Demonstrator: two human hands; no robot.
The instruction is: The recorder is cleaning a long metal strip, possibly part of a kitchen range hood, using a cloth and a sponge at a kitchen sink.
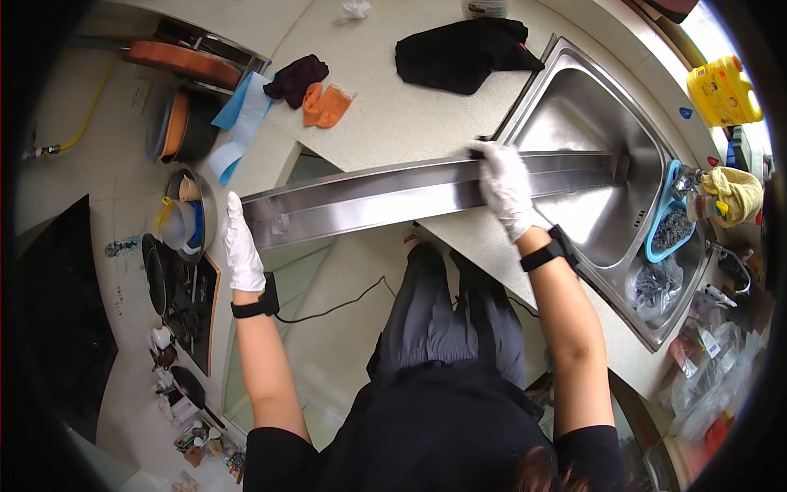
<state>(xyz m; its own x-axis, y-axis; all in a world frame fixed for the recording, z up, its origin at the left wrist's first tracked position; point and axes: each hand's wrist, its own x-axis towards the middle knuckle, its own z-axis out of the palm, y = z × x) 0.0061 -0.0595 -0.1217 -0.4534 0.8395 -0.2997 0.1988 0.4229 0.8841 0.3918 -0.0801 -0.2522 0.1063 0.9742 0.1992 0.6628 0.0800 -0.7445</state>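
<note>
A long stainless-steel channel-shaped panel [381,200] slants across the view, its right end inside the sink basin [572,111]. My left hand [243,243], in a white glove, is at the panel's left end; its fingers point away from me and the palm side is against the end. My right hand [507,184], also in a white glove, is over the panel near the sink's edge, with a small dark thing [481,147] at its fingertips, partly hidden. A black cloth [464,55], a dark purple cloth [298,80] and an orange cloth [327,106] lie on the counter beyond the panel.
Right of the basin are a blue strainer basket [673,230] with a scouring pad, a faucet with a yellow cloth [735,194] and a yellow jug [725,92]. A metal bowl [206,215] with utensils and a gas stove [190,307] stand left. A cable [344,304] hangs below.
</note>
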